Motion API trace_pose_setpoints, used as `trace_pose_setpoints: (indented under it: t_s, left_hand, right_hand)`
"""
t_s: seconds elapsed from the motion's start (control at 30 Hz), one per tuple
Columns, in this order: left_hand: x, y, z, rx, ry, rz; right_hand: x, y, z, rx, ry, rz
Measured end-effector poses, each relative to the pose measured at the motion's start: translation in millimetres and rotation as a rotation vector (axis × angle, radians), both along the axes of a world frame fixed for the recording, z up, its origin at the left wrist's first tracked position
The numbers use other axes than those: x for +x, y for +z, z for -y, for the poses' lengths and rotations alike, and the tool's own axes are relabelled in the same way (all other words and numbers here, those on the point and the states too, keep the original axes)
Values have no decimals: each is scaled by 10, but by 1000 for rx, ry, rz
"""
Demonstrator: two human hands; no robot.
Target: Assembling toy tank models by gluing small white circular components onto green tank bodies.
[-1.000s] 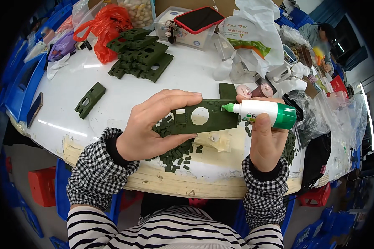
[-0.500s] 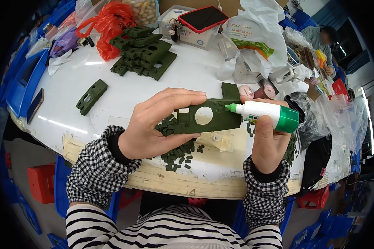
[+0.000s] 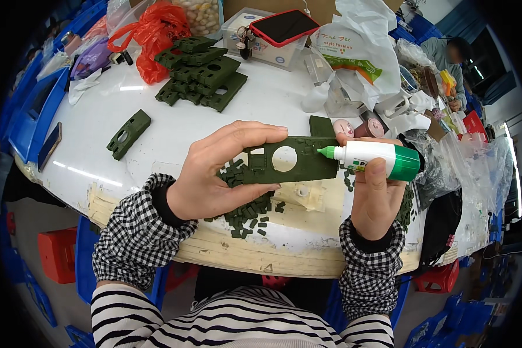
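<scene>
My left hand (image 3: 217, 165) grips a dark green plastic model tank hull (image 3: 307, 165) by its left end, thumb below and fingers above. A large round hole and a smaller square opening pass through the hull. In my right hand (image 3: 377, 197) lies a white glue bottle (image 3: 362, 156) with a green nozzle and green base, held sideways. Its nozzle tip is at the hull's upper face, right of the round hole; whether it touches I cannot tell. Beneath my left hand, many small green blocks (image 3: 246, 217) lie scattered on the table.
Stacked green hulls (image 3: 209, 72) stand at the back, with a single hull (image 3: 127, 134) to the left. Behind are a red bag (image 3: 156, 35), a red-cased phone (image 3: 284, 27) on a clear box (image 3: 235, 32), and a white plastic bag (image 3: 359, 46). A person (image 3: 446, 58) sits far right.
The glue bottle has shifted slightly right and turned a little, so more of its label shows. The hull has tilted slightly and stays in my left hand.
</scene>
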State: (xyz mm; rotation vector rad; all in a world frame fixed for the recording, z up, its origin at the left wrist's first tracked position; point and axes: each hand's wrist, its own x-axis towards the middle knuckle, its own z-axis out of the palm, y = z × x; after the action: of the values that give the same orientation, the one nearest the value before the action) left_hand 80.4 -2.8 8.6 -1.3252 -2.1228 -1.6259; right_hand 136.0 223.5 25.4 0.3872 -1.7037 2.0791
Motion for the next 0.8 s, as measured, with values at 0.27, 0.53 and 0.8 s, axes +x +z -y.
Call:
trace_pose_setpoints:
  t_s: [0.27, 0.53, 0.8]
  left_hand:
    - [8, 0, 10, 4, -5, 22]
    - [3, 4, 2, 7, -7, -11]
    - [-2, -8, 9, 6, -24, 20]
  right_hand:
    - [-22, 3, -19, 149, -11, -19]
    - [-35, -29, -29, 174, -24, -53]
    - [-16, -29, -22, 82, -2, -23]
